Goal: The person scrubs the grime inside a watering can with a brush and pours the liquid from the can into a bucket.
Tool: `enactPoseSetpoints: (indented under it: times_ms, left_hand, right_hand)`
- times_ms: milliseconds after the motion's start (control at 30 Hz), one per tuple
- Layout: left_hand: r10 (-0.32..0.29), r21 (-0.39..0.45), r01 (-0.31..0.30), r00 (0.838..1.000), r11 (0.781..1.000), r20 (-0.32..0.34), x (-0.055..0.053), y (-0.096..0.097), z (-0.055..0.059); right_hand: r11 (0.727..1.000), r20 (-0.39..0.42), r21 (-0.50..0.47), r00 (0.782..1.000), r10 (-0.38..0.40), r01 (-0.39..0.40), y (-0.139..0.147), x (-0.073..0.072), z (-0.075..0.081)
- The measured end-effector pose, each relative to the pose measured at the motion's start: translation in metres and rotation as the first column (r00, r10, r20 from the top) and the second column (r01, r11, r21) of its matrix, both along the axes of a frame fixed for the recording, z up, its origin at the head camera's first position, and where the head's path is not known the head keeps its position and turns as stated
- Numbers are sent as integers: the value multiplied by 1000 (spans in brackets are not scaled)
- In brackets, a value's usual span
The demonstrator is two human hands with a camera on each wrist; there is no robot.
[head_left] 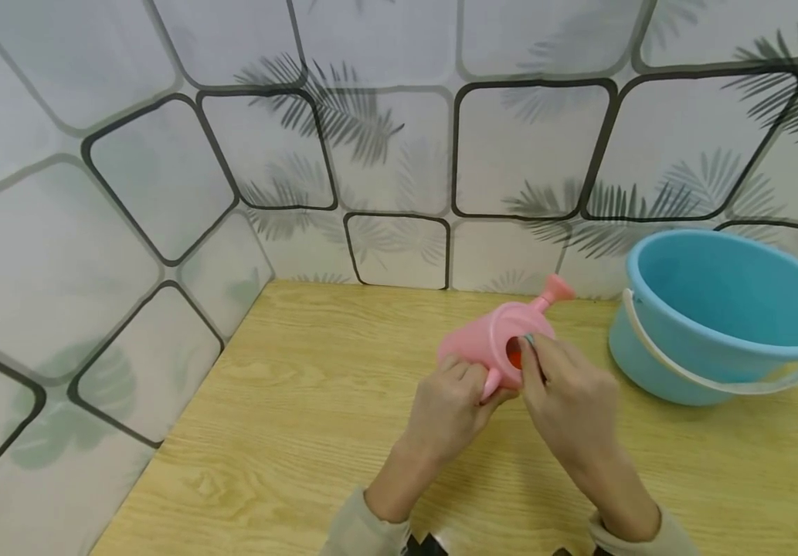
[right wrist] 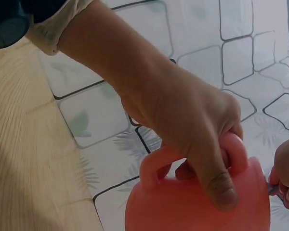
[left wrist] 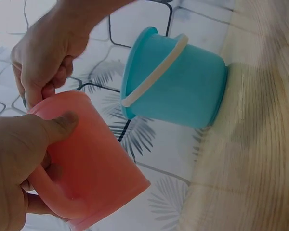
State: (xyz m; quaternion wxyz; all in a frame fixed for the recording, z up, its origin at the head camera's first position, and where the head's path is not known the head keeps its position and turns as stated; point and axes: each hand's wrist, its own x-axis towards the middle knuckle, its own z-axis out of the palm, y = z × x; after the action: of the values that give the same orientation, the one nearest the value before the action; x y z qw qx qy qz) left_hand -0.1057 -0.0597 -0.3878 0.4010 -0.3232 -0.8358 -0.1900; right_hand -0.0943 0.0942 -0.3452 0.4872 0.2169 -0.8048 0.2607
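Observation:
A pink watering can [head_left: 466, 337] is held tilted over the table, its spout toward the back and its round opening toward me. My left hand [head_left: 446, 401] grips its handle, with the thumb lying on the can's wall in the left wrist view. At the opening, my right hand [head_left: 575, 398] pinches a small grey-blue piece [right wrist: 273, 189], mostly hidden by the fingers; I cannot tell what it is. Something orange-red [head_left: 514, 357] shows inside the opening. In the left wrist view, the right fingers are right at the can's rim.
To the right stands a light-blue bucket [head_left: 691, 378] with a white handle [head_left: 691, 374] hanging down its front. The wood-grain table [head_left: 287, 417] meets a patterned wall covering [head_left: 399, 154] at the back and left.

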Motion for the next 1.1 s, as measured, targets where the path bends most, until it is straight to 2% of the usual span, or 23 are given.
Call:
enactPoseSetpoints:
  times_ms: [233, 400, 533, 667, 933, 1000, 1100]
  left_hand:
    - [-17, 14, 16, 1000, 1000, 10, 0, -1, 0]
    - [-31, 1, 31, 1000, 1000, -1, 0, -1, 3]
    - [-41, 21, 41, 999, 999, 9, 0, -3, 4]
    - [-65, 10, 66, 998, 998, -22, -1, -4, 5]
    - [-116, 31, 117, 993, 993, -36, -3, -7, 9]
    - [-118, 31, 119, 992, 992, -38, -3, -7, 10]
    - [-110, 22, 111, 993, 994, -38, -4, -8, 10]
  right_hand:
    - [1000, -22, -3, 1000, 1, -1, 0, 3, 2]
    - [1000, -4, 11, 1000, 8, -8, 1, 1, 1]
    - [1000, -41, -12, 999, 22, -22, 2, 1, 1]
    - [999, -62, -14, 997, 52, -53, 2, -2, 1]
    - [994, -143, 1, 984, 107, -108, 6, -6, 2]
    - [992, -127, -2, 984, 121, -123, 7, -7, 2]
    - [992, -63, -1, 990, 129, -129, 9, -9, 2]
